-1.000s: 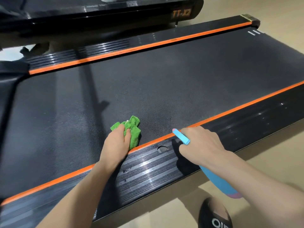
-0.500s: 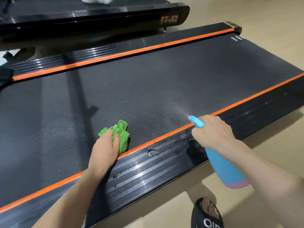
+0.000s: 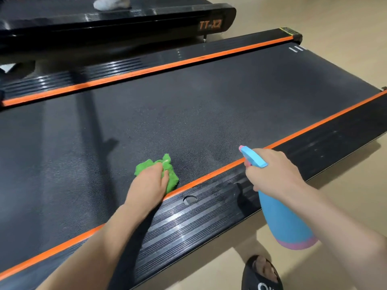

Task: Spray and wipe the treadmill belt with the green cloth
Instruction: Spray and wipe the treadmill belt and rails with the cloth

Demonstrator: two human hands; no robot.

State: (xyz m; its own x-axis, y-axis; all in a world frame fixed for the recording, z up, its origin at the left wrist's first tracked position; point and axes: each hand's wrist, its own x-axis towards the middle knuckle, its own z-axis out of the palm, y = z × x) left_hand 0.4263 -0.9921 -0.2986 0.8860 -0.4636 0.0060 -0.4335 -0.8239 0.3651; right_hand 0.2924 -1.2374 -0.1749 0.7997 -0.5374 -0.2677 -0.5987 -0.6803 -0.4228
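The black treadmill belt (image 3: 209, 105) runs across the view between two orange stripes. A bunched green cloth (image 3: 170, 174) lies on the belt near its front edge, and my left hand (image 3: 149, 185) grips it and presses it down. My right hand (image 3: 272, 172) holds a blue spray bottle (image 3: 280, 218) by its neck over the ribbed side rail. The bottle's blue nozzle (image 3: 251, 156) points at the belt, beyond the front orange stripe. A faint sheen of fine droplets shows on the belt ahead of the nozzle.
The ribbed black side rail (image 3: 188, 222) lies under both forearms. A second treadmill (image 3: 125, 21) stands behind, with a white shoe (image 3: 111, 3) on it. My foot in a black sandal (image 3: 261, 273) stands on the beige floor (image 3: 345, 185) at the bottom right.
My right hand has lifted the spray bottle and moved it right along the rail, and mist left the nozzle half a second ago. My left hand and the cloth stayed put.
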